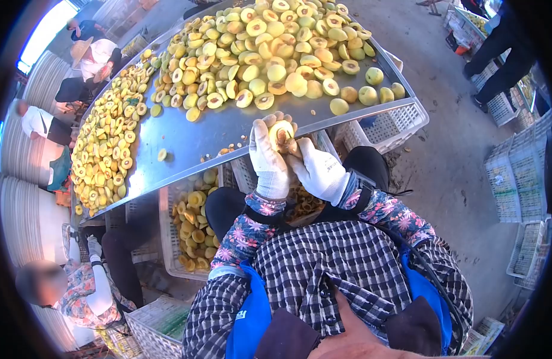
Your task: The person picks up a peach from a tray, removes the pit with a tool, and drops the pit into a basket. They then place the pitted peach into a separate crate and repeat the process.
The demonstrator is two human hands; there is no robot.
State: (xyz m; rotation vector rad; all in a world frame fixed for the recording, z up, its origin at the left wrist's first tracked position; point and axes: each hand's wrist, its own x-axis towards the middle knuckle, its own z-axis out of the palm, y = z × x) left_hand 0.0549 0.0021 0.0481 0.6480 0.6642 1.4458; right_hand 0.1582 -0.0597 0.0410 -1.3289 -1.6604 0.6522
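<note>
My left hand (270,157), in a white glove with a soiled palm, holds a halved yellow fruit (281,134) upright just off the table's front edge. The cut face is toward me, with a brown centre. My right hand (318,170), gloved too, has its fingers closed at the lower side of that fruit; whether a tool is between them I cannot make out. Beyond both hands, a large heap of halved fruit (252,54) covers the metal table (186,134). A few whole fruits (368,96) lie near the right corner.
A second heap of halves (111,137) lies at the table's left end. Below the table are a crate of fruit halves (195,221) and a white crate (401,122). A co-worker (90,293) sits at lower left; others are farther off. Stacked crates (518,173) stand right.
</note>
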